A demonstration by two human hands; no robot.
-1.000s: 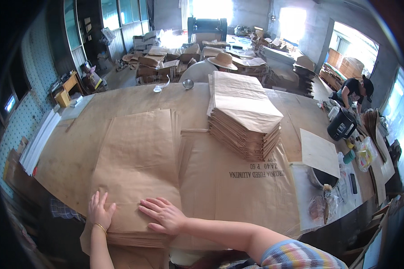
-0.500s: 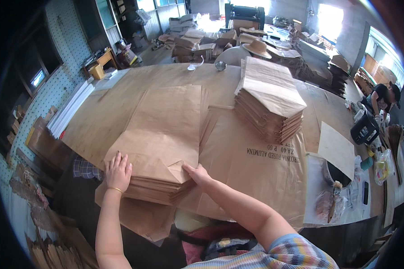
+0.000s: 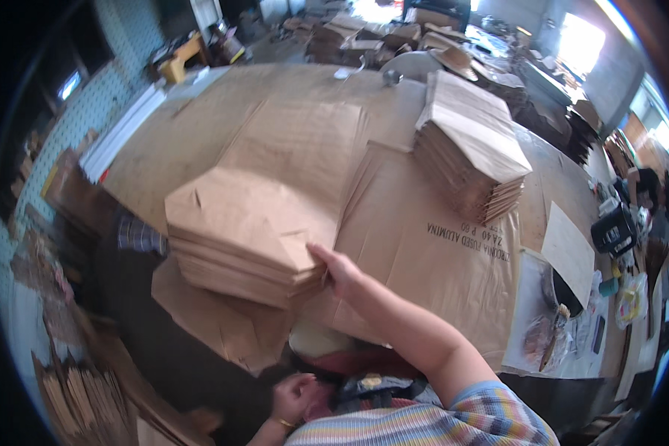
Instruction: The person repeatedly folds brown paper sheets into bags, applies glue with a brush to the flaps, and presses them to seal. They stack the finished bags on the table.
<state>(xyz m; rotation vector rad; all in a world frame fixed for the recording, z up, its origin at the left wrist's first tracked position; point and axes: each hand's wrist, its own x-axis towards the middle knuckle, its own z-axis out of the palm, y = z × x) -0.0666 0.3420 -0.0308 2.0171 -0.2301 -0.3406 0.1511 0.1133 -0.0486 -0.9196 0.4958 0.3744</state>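
Observation:
A stack of brown paper bags [image 3: 238,219] lies at the table's near edge, its folded ends facing me. My right hand [image 3: 331,269] grips the stack's right corner, thumb on top; its other fingers are partly hidden by the side of the stack. Down by my waist, beside a dark and reddish bundle, is my left hand [image 3: 293,395] with its fingers curled. Blur hides whether anything is in them. Below the stack, a loose brown paper bag [image 3: 208,320] hangs over the table edge.
Another tall stack of paper bags [image 3: 472,141] stands at the back right on a large printed brown sheet [image 3: 438,282]. A brush [image 3: 554,338] and plastic wrap lie at the right. White strips [image 3: 123,134] line the left edge. A person in a straw hat [image 3: 453,61] is beyond the table.
My left hand has left the stack's left side and dropped back to my waist. The right hand stays at the stack's corner. The view has tilted and shifted downward.

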